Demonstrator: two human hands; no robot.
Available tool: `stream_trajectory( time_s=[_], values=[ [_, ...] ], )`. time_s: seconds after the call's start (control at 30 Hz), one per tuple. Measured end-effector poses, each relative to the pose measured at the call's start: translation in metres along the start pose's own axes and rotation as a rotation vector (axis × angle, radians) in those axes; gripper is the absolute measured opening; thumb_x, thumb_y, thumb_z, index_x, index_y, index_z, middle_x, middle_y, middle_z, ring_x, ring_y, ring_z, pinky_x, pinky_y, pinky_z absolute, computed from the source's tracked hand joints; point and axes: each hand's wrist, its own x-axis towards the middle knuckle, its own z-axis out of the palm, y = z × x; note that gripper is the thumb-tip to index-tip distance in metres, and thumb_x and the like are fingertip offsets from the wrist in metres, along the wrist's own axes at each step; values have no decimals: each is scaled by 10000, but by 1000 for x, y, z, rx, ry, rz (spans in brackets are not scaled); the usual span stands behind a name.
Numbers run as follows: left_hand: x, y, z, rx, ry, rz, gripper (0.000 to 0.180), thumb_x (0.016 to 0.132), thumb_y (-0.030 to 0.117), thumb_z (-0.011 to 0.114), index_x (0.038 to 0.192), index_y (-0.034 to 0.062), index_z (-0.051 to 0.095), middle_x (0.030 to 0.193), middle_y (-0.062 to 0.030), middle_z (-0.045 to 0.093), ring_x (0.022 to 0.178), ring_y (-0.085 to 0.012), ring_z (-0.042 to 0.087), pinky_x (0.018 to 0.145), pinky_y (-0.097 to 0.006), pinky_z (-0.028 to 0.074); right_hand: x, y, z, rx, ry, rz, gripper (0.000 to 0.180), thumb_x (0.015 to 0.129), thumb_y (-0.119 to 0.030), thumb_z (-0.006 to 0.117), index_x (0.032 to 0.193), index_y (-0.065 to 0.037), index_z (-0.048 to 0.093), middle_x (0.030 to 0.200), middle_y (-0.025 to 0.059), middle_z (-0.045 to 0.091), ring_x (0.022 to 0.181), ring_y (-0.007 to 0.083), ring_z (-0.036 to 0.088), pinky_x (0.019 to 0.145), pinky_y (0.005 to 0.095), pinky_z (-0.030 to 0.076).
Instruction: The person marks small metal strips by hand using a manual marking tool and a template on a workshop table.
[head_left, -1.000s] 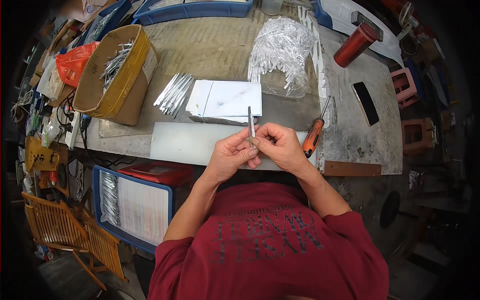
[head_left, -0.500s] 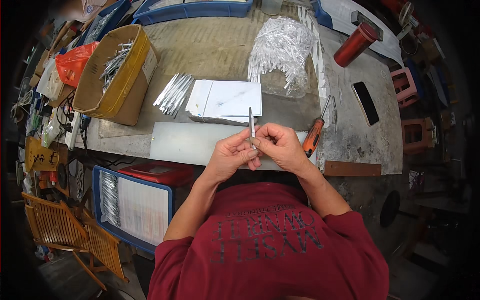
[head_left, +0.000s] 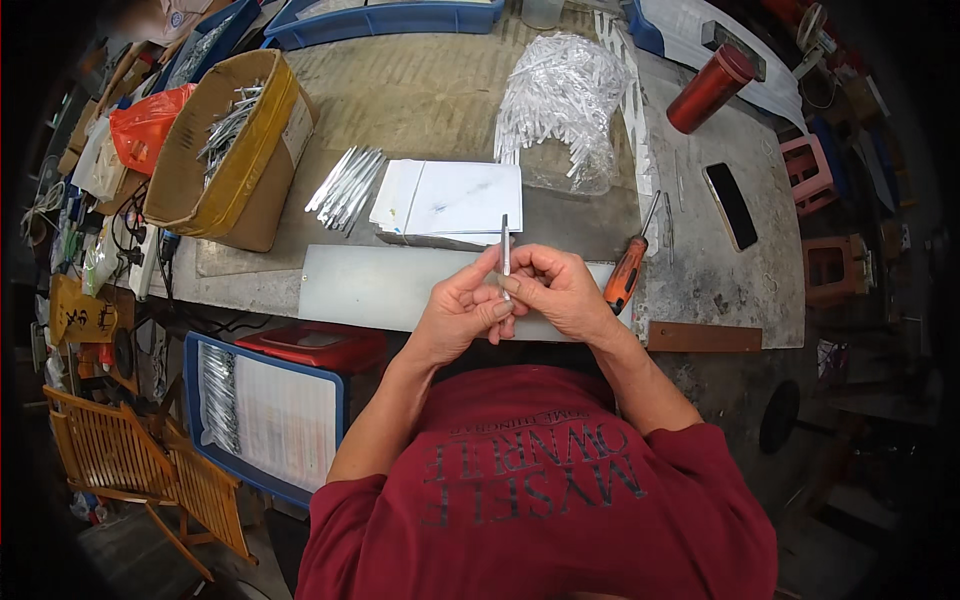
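With its fingertips pinched closed, the left hand (head_left: 462, 305) steadies a thin metallic strip (head_left: 506, 240) that the right hand (head_left: 560, 290) also pinches, its tip pointing away from the body. If either grip loosened, the narrow piece could slip onto the pale board (head_left: 380, 285) beneath or off the table (head_left: 400, 110). Beyond, beside the paper stack (head_left: 455, 200), loose silvery strips (head_left: 346, 190) could scatter if a forearm brushed them.

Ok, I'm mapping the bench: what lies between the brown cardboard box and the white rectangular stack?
A loose pile of slim silvery pieces lies there, in the head view.
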Motion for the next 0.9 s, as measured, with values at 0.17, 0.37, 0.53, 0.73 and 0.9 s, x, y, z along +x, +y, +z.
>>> stream_trajectory(
  time_s=[0.17,0.37,0.53,0.73,0.9],
  values=[
    [-2,3,4,-11,-32,3,625,804,11,533,1331,111,212,812,-106,594,602,-105,537,486,-189,417,3,7,-6,150,-83,11,76,801,-59,558,837,5,534,672,0,528,574,41,475,514,169,387],
    [-5,5,18,198,191,44,423,782,27,568,1182,19,432,765,-90,601,577,-111,553,463,-187,430,7,18,-4,162,172,-163,83,799,-61,560,827,10,526,694,16,539,639,49,498,543,179,404],
    [-5,15,17,895,461,322,109,787,32,554,880,-12,590,695,-60,600,531,-68,542,447,-213,421,2,10,-14,-377,340,-284,165,781,-151,596,841,-10,537,683,29,565,581,71,509,519,218,409],
    [1,47,-20,1426,581,639,66,730,24,563,789,2,583,702,-123,561,646,-303,546,574,-347,438,-29,-28,-73,-1411,603,8,367,799,-368,502,982,-50,512,694,147,593,667,336,573,580,411,434],
    [24,49,-27,1535,604,564,86,716,20,589,799,-3,589,692,-116,513,647,-271,521,588,-331,416,-35,-13,-89,-1298,568,114,477,806,-337,475,1180,-50,405,655,147,577,637,322,574,590,409,429]
  ],
)
